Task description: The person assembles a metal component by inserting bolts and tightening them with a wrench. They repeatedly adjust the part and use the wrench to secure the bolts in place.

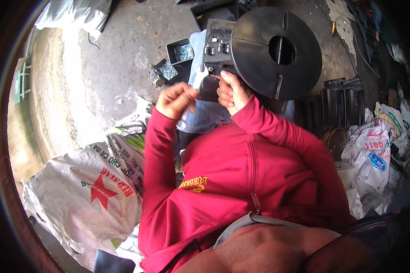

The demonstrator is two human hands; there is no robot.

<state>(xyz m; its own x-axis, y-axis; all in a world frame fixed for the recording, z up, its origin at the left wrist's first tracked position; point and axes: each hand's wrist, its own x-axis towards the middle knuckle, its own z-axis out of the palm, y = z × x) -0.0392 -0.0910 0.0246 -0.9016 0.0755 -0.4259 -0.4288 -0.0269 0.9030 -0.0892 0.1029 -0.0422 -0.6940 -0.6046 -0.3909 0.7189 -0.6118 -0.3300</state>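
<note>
My left hand [176, 100] is closed round an open-end wrench [199, 78], slightly blurred. The wrench's jaw is beside a small bolt [211, 70] on the near edge of a flat black plate [219, 30]. Joined to the plate is a large black round part [255, 45] with a central hole and slots. Just below the plate's near edge is my right hand [232, 93], its fingers curled and thumb extended; what they hold, if anything, is hard to see. Several more small metal fittings [223, 47] sit on the plate, which rests over my light-blue-covered legs [200, 113].
Two dark boxes of small screws, a farther one [183, 52] and a nearer one [166, 70], stand left of the plate. White printed sacks lie at left [91, 195] and right [373, 154]. Black parts [341, 102] stand on the right, and a dark tray [212, 13] lies beyond.
</note>
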